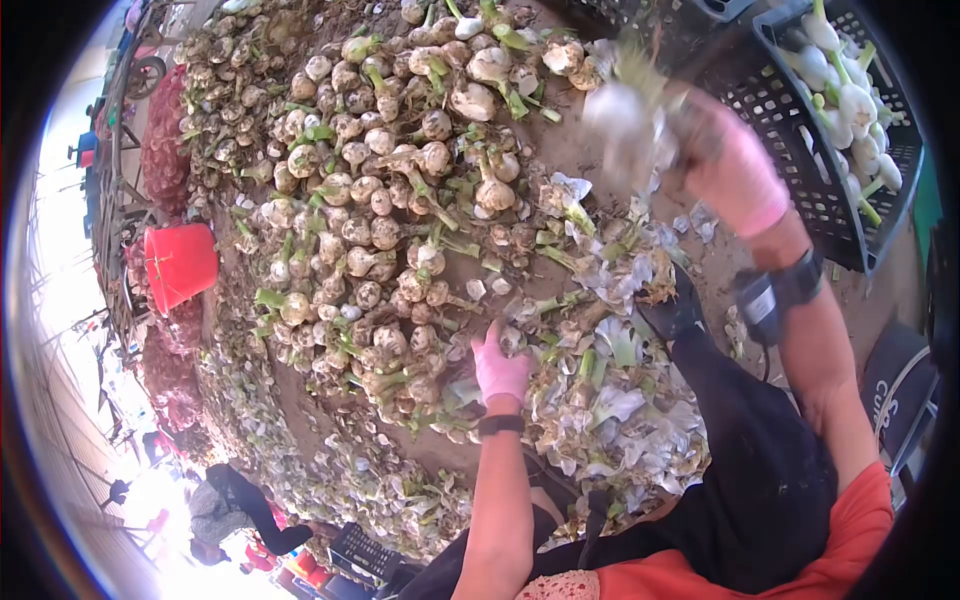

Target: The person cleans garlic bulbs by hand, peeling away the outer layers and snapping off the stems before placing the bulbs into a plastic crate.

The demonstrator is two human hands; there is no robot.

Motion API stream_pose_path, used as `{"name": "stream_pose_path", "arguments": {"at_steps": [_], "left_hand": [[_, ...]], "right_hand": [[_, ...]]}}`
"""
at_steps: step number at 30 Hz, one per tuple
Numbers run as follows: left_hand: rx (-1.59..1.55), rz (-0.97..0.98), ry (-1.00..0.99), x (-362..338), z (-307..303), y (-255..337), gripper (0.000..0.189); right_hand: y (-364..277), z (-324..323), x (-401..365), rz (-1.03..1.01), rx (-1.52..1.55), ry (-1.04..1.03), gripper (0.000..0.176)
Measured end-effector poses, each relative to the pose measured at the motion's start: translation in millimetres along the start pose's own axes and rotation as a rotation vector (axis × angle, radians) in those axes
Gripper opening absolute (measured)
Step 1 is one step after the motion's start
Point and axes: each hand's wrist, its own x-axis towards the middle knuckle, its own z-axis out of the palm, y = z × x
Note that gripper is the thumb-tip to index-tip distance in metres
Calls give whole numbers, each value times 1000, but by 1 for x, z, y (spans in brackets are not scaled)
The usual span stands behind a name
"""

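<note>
In the head view my left hand (503, 370), in a pink glove, is low at the near edge of the garlic heap. Its thumb and fingers close around a dirty garlic bulb (513, 341). My right hand (737, 170), also gloved in pink, is raised beside the black crate and smeared by motion. It grips a whitish garlic bulb (615, 118) with a greenish stem; the blur hides its exact outline and the fingertips. Unpeeled garlic bulbs (380, 202) with soil and cut stems lie heaped ahead of my left hand.
A black perforated crate (833, 185) holding clean white garlic (857, 108) stands at right. Peeled skins (640, 420) cover the ground near my legs. A red bucket (182, 265) and red mesh sacks (165, 150) stand beyond the heap. Another person (235, 510) is at lower left.
</note>
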Motion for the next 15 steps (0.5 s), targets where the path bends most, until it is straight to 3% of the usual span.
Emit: {"name": "stream_pose_path", "arguments": {"at_steps": [1,2,3,4,5,7,8,10,11,13,15], "left_hand": [[2,-4,-4,-1,-2,3,59],[-15,-59,-25,0,-6,12,60],[-32,-112,-48,0,-8,18,62],[28,-57,-20,2,-1,13,56],[26,-52,-23,4,-2,15,56],[-825,-48,-20,6,-8,23,54],[-826,-49,-22,4,-14,32,54],[-1352,-54,-239,-3,-38,69,55],[-1355,-51,-243,-6,-42,76,55],[-1649,-57,-337,-12,-46,89,62],[-1679,-19,-370,-18,-47,104,62]], "right_hand": [[-6,7,-12,177,13,-203,34],[8,35,-18,-165,198,-72,32],[13,30,-26,157,196,-430,35],[13,30,-27,249,154,-406,26],[55,57,-49,-38,-124,-334,16],[63,65,-53,-156,-371,-500,19],[60,66,-56,-153,-371,-501,19],[38,69,-53,-14,-362,-667,25],[32,71,-50,-13,-367,-664,25],[25,73,-47,190,-82,-876,38],[25,75,-51,123,-132,-815,43]]}}
